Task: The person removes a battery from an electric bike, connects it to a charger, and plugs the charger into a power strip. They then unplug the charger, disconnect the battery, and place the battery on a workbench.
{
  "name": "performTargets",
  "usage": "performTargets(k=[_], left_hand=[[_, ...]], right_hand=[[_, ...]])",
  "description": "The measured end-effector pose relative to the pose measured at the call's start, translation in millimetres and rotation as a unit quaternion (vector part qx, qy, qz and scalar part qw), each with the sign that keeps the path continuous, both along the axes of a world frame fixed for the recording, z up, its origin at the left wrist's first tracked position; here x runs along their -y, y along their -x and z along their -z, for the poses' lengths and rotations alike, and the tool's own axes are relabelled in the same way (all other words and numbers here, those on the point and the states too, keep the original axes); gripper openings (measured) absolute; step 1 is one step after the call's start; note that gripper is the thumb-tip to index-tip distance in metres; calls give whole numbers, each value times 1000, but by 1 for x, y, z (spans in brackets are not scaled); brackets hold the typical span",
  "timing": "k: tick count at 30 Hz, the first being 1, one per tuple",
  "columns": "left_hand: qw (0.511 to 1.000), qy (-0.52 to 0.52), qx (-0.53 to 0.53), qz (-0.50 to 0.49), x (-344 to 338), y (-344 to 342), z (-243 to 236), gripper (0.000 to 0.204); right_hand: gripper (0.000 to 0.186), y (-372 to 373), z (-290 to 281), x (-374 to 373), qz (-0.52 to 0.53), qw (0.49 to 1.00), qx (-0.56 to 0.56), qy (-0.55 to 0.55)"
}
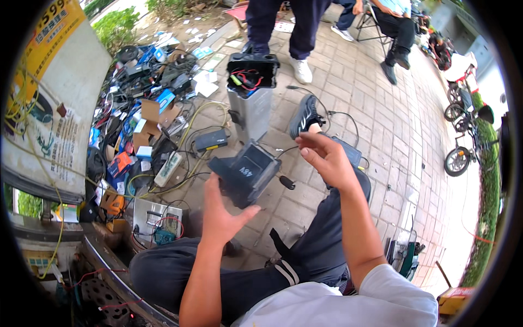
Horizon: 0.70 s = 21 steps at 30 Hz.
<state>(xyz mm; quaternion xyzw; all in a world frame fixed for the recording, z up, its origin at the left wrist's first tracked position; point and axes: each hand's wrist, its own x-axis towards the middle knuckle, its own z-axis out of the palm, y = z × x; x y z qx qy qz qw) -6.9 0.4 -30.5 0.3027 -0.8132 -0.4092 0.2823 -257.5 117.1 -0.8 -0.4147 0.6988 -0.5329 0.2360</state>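
A black box-shaped battery cover (251, 170) with white marking is tilted in front of me. My left hand (220, 210) is at its near left corner, with fingers and thumb spread wide around that edge; whether it bears any weight is unclear. Up and to the right, my right hand (325, 159) is raised in the air, fingers loosely bent, thumb apart, holding nothing. Just beyond the cover stands a tall grey battery case (253, 109), its black top uncovered, with red wires (250, 79) and a small green piece showing inside.
A dark charger (211, 140) with cables lies left of the case. Farther left spreads a heap of boxes, cables and electronics (158, 82). A metal box (158, 220) sits by my left knee. A person (289, 27) stands behind the case; another sits farther right. A black key-like piece (287, 182) is near the cover.
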Motion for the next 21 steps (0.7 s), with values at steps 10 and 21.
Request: performTargets(k=[10, 21], left_hand=[[998, 2, -31, -48, 15, 18, -16, 73], [998, 42, -29, -45, 13, 17, -1, 101]], right_hand=[[51, -87, -56, 36, 47, 970, -233, 54], [55, -73, -104, 86, -269, 913, -250, -179]])
